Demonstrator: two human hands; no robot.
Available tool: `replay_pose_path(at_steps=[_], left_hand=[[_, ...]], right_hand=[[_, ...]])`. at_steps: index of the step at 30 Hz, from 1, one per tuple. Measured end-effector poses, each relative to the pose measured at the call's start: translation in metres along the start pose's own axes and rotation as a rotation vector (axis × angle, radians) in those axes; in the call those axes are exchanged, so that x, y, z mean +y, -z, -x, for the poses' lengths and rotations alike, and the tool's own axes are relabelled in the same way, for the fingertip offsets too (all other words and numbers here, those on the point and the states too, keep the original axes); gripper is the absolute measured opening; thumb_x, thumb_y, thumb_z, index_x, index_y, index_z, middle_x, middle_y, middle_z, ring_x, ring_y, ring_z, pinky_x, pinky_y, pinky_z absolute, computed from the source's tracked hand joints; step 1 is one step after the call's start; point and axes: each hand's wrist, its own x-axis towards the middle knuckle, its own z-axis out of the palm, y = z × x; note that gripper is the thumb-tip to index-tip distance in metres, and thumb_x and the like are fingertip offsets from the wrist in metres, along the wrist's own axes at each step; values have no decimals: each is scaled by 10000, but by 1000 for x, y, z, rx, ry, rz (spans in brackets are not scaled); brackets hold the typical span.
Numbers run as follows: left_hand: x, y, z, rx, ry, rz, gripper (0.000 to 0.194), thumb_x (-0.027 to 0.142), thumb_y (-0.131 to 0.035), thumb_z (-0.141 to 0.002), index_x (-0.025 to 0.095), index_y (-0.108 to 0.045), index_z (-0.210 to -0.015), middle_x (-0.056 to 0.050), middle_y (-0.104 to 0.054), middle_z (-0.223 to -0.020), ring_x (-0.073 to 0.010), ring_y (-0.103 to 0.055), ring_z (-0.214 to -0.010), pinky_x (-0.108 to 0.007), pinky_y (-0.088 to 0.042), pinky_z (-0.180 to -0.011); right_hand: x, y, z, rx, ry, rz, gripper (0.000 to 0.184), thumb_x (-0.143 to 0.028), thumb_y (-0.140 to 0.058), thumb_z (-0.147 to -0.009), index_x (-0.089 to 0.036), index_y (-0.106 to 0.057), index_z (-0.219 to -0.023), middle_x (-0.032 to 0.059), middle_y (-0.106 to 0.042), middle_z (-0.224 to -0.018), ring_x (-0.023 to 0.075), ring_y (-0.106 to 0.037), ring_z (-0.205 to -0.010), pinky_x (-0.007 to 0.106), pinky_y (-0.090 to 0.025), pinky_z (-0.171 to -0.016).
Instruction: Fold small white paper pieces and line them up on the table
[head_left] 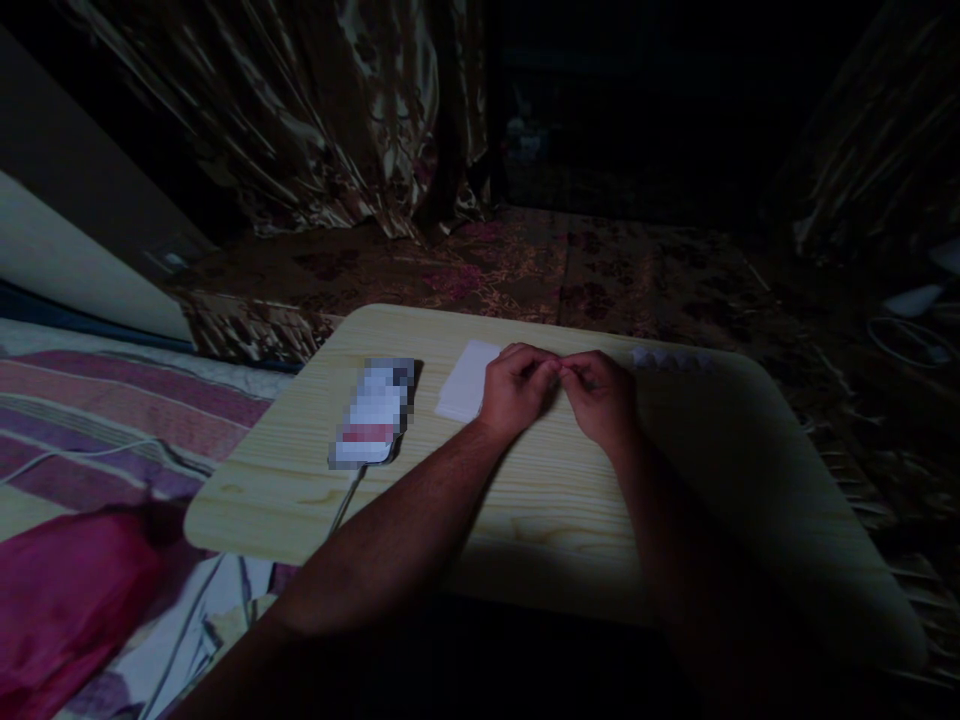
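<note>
My left hand (519,385) and my right hand (600,392) meet above the middle of the wooden table (555,520). The fingertips of both are pinched together, and whatever lies between them is too small and dark to make out. Partly covered by my left hand is a stack of white paper (466,382). Right of my right hand, near the far edge, several small pale folded pieces (671,360) stand in a row.
A phone (375,410), blurred out, lies on the table's left with a cable (346,502) running toward me. Left of the table is a striped bedspread (112,390) with a pink cloth or bag (75,590). Patterned curtains (390,110) hang behind; the right side is dark.
</note>
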Motion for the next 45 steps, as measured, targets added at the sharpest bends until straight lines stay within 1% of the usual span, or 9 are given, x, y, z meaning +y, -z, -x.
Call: replay_pose_path(at_steps=[2,5,8,10,13,20,27,35,45], left_hand=[[0,0,0,5,4,-1,181,349,-631,-838,191,-709,-794,-37,-664,-759,-154,-587,-752,-291,-456,-731],[0,0,-1,23,23,26,190,355,-630,-837,184,-700,-790,-33,-662,-758,-151,-583,-751,-284,-450,-727],[1,0,-1,39,88,81,208,368,-621,-841,175,-692,-811,-32,-675,-780,-145,-589,-756,-272,-451,-728],[2,0,-1,45,133,126,219,380,-624,-836,170,-684,-814,-27,-677,-773,-137,-588,-735,-261,-453,-713],[2,-3,-1,37,198,214,237,395,-641,-817,160,-673,-807,-19,-665,-737,-123,-573,-678,-245,-451,-661],[3,-9,-1,-3,370,446,277,330,-772,-681,144,-676,-862,-20,-683,-717,-108,-585,-609,-235,-466,-593],[3,-8,-3,45,403,517,291,292,-782,-663,145,-709,-903,-15,-680,-694,-100,-586,-587,-235,-475,-583],[5,-9,-3,85,440,520,254,267,-784,-649,145,-705,-857,-13,-684,-683,-103,-600,-571,-230,-484,-560],[5,-9,-3,59,452,536,265,293,-793,-637,147,-689,-833,-9,-677,-664,-111,-608,-560,-236,-490,-549]], right_hand=[[3,0,-1,41,37,32,86,-256,-576,-857,-219,-653,-845,31,-664,-839,173,-607,-785,312,-502,-741],[8,0,-4,151,150,65,41,-239,-624,-813,-225,-644,-780,60,-667,-961,217,-599,-976,387,-479,-917],[10,1,-6,150,185,36,31,-219,-623,-805,-229,-638,-780,69,-672,-1056,229,-582,-1088,414,-444,-998],[9,1,-5,104,141,-15,39,-226,-607,-816,-229,-641,-796,59,-691,-1024,215,-614,-1041,389,-470,-960],[7,0,-3,67,-16,-58,94,-285,-594,-830,-223,-655,-795,31,-715,-897,187,-659,-873,328,-506,-832],[5,1,-4,46,-284,-102,188,-386,-636,-777,-204,-672,-747,9,-704,-723,173,-651,-704,279,-487,-669],[7,-6,-5,65,-348,-357,241,-345,-680,-726,-195,-635,-909,24,-711,-774,171,-668,-700,276,-516,-639],[9,-5,-4,35,-398,-361,202,-376,-673,-737,-195,-675,-825,29,-713,-719,185,-668,-661,299,-526,-629],[7,-5,-6,25,-451,-435,164,-325,-676,-706,-187,-654,-792,-3,-686,-642,161,-648,-599,261,-494,-570]])
